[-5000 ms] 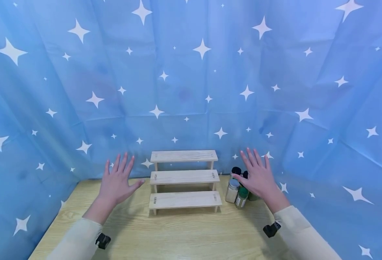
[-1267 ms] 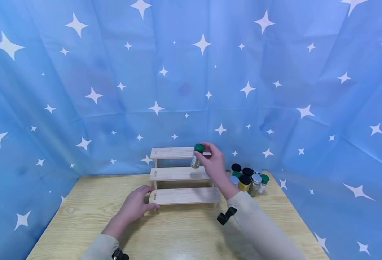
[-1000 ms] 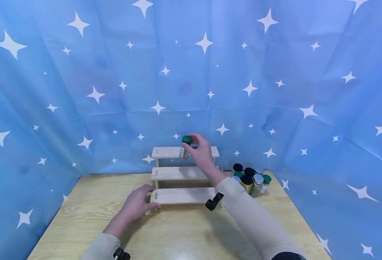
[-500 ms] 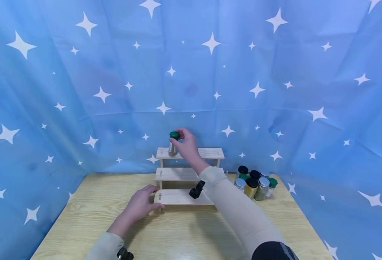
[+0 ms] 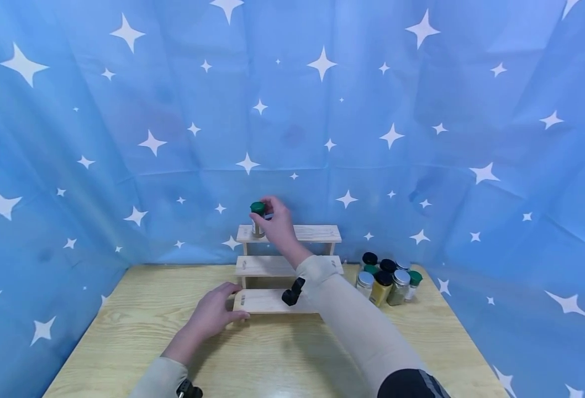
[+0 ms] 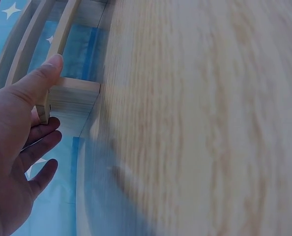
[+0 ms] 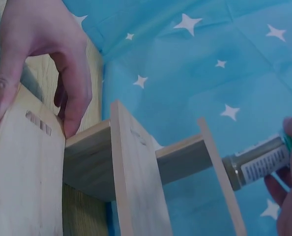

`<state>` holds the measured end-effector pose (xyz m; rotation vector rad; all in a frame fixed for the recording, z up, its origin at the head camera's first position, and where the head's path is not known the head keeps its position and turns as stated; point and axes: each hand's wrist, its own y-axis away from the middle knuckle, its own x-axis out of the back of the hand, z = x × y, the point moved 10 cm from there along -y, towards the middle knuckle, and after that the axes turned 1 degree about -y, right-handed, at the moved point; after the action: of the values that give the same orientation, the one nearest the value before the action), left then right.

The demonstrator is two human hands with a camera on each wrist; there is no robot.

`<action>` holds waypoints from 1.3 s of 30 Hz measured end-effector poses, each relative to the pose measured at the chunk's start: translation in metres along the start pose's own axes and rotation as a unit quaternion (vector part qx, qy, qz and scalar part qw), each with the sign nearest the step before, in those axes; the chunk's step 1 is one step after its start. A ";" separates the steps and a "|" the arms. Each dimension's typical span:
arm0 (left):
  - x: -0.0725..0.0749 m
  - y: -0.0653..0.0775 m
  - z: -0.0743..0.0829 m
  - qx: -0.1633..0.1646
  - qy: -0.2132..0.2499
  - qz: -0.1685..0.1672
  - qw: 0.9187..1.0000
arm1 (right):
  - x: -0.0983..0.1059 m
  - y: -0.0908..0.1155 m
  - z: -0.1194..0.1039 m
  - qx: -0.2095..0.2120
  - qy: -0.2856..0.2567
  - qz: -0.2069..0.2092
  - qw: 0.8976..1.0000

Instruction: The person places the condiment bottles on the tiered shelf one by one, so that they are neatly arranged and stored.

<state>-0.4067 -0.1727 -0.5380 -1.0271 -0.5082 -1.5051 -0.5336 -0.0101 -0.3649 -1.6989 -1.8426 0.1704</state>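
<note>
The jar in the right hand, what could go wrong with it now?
The jar is close to the left end of the narrow top shelf, so it might tip off if the right hand lets go badly. The left hand grips the bottom shelf; a tug there could make everything wobble. The right sleeve is also near the other jars, so it might bump them.

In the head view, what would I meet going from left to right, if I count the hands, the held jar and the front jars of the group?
Left hand, held jar, right hand, silver-lidded pale jar, black-lidded yellow jar, silver-lidded greenish jar, green-capped end jar.
</note>
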 end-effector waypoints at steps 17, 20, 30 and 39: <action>0.001 0.001 -0.002 0.008 0.014 -0.002 1.000 | 0.030 0.035 0.015 -0.039 -0.032 0.029 0.998; 0.001 0.002 -0.001 0.007 0.013 -0.003 1.000 | 0.046 0.049 0.015 -0.036 -0.028 0.033 0.998; 0.000 0.001 -0.002 0.012 0.017 -0.004 1.000 | 0.112 0.099 0.028 -0.009 0.024 0.021 0.999; 0.001 0.002 -0.001 0.013 0.022 -0.005 1.000 | 0.181 0.135 0.051 -0.035 0.105 0.023 0.994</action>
<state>-0.4045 -0.1741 -0.5383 -0.9697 -0.5011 -1.5237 -0.4409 0.1978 -0.4081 -1.7354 -1.6726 -0.0533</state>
